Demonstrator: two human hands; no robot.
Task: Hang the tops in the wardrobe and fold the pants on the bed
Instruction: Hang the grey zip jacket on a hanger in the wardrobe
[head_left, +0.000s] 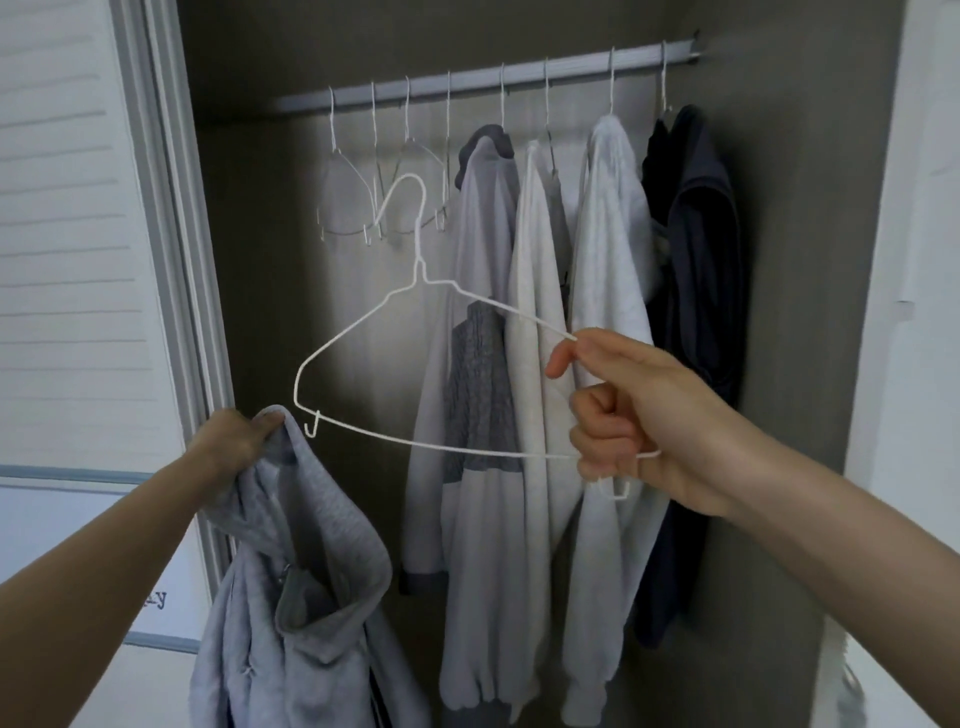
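While left hand (234, 436) grips hoodie (301, 571) (grey), right hand (634, 421) — seemingly — pinches hanger (415, 312).

The grey hoodie (291, 597) was cut off by the bottom edge. The right hand (639, 421) hid one corner of the white wire hanger (332, 338).

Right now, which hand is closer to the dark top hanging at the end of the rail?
The right hand. It holds the white hanger just left of the dark top, in front of the hanging clothes. The left hand grips the grey hoodie far over by the door frame.
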